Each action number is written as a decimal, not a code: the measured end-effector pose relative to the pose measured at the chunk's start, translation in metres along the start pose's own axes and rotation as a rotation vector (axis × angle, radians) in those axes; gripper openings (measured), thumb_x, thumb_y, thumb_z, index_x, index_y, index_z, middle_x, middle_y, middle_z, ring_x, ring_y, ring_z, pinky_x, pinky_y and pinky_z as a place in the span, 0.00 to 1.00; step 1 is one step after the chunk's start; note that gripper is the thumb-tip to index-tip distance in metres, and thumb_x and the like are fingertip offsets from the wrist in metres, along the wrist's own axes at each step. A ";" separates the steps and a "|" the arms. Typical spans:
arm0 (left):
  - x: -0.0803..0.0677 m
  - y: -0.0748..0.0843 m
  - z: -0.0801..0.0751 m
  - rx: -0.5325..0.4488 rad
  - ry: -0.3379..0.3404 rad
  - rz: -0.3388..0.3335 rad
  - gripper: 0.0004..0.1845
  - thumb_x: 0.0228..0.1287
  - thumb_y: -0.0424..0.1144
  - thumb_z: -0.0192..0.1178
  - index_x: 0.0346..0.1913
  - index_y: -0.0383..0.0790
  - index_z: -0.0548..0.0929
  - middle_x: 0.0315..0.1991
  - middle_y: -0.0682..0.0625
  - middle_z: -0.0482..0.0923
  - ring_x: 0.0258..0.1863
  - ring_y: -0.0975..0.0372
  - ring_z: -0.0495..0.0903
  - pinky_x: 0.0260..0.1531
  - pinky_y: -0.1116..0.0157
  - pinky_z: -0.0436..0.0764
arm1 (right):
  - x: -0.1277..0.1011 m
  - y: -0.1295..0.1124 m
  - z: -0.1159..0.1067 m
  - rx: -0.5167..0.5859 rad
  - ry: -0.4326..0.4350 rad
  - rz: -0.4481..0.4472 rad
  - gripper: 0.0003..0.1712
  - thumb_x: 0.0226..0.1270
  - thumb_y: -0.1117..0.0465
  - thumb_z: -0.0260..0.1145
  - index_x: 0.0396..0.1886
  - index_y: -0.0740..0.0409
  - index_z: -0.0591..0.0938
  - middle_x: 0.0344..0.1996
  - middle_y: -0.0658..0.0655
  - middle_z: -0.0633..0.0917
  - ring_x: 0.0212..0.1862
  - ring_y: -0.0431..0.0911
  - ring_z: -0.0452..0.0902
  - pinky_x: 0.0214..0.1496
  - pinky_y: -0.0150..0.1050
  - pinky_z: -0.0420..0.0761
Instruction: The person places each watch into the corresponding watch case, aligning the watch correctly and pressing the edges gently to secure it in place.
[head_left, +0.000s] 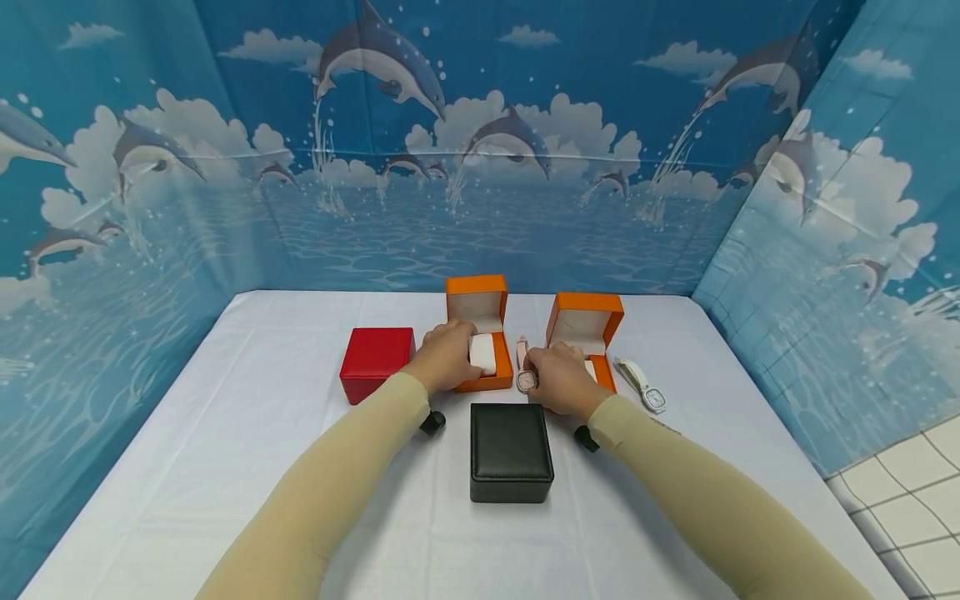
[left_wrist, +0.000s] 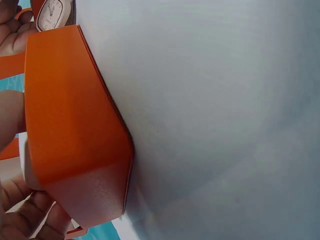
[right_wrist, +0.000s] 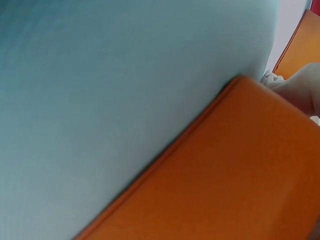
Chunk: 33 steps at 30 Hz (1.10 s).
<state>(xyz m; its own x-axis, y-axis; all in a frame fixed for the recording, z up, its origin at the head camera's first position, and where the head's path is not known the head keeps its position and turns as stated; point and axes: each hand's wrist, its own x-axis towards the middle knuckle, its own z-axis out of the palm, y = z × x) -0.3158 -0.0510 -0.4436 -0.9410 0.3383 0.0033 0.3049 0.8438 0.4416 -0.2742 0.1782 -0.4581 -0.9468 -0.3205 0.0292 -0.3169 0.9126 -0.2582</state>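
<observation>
Both hands work at orange watch boxes with raised lids. At the left orange box (head_left: 483,384), my left hand (head_left: 442,354) pinches the white cushion (head_left: 483,354), its thumb over the front rim and its fingers farther back. My right hand (head_left: 566,382) bends over the right orange box (head_left: 603,372), fingers curled at its white cushion (head_left: 591,367); its fingertips are partly hidden. A pink watch (head_left: 526,379) lies between the boxes, close to the right thumb. In the right wrist view the right box (right_wrist: 225,165) fills the lower right, the thumb (right_wrist: 302,90) past its corner.
A closed red box (head_left: 377,358) stands left of the left hand. A closed black box (head_left: 512,450) sits between the forearms. A white watch (head_left: 643,387) lies right of the right box. Dolphin-print curtains (head_left: 465,225) enclose the white table (head_left: 187,433).
</observation>
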 end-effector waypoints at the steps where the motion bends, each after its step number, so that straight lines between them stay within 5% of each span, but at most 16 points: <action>1: 0.000 0.000 0.001 -0.001 0.004 0.001 0.39 0.53 0.51 0.81 0.65 0.44 0.76 0.56 0.50 0.77 0.56 0.56 0.73 0.63 0.52 0.78 | 0.000 0.000 0.000 0.000 -0.001 -0.002 0.13 0.63 0.55 0.78 0.41 0.51 0.83 0.30 0.48 0.82 0.42 0.50 0.70 0.47 0.49 0.60; 15: -0.007 -0.002 0.003 -0.022 0.049 0.080 0.40 0.59 0.47 0.79 0.70 0.42 0.71 0.62 0.47 0.72 0.56 0.57 0.77 0.61 0.56 0.85 | 0.000 -0.003 0.001 0.001 -0.012 -0.072 0.15 0.64 0.58 0.78 0.49 0.49 0.84 0.35 0.46 0.87 0.40 0.49 0.73 0.49 0.51 0.59; 25: -0.009 -0.005 0.004 -0.082 0.051 0.077 0.42 0.61 0.45 0.77 0.74 0.41 0.67 0.69 0.46 0.67 0.54 0.55 0.80 0.60 0.55 0.86 | -0.001 -0.001 0.000 0.011 -0.007 -0.094 0.16 0.65 0.59 0.77 0.51 0.51 0.85 0.36 0.47 0.87 0.41 0.46 0.81 0.72 0.63 0.60; 30: -0.011 -0.006 0.002 -0.128 0.064 0.087 0.41 0.63 0.45 0.76 0.74 0.40 0.67 0.71 0.45 0.65 0.54 0.54 0.80 0.61 0.55 0.86 | -0.003 -0.002 -0.006 0.042 0.000 -0.101 0.18 0.65 0.61 0.76 0.53 0.54 0.84 0.33 0.47 0.84 0.37 0.45 0.77 0.75 0.58 0.62; 33: -0.013 -0.006 0.000 -0.145 0.067 0.096 0.41 0.64 0.46 0.75 0.74 0.41 0.67 0.73 0.45 0.65 0.55 0.55 0.79 0.60 0.55 0.86 | -0.003 -0.003 -0.009 0.082 0.009 -0.093 0.17 0.66 0.63 0.74 0.53 0.54 0.83 0.36 0.49 0.85 0.39 0.46 0.76 0.69 0.53 0.72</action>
<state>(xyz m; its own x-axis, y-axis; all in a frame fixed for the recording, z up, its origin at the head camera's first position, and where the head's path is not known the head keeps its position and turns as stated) -0.3057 -0.0601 -0.4459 -0.9178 0.3815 0.1096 0.3739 0.7383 0.5613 -0.2707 0.1791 -0.4486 -0.9143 -0.3999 0.0650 -0.3977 0.8554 -0.3318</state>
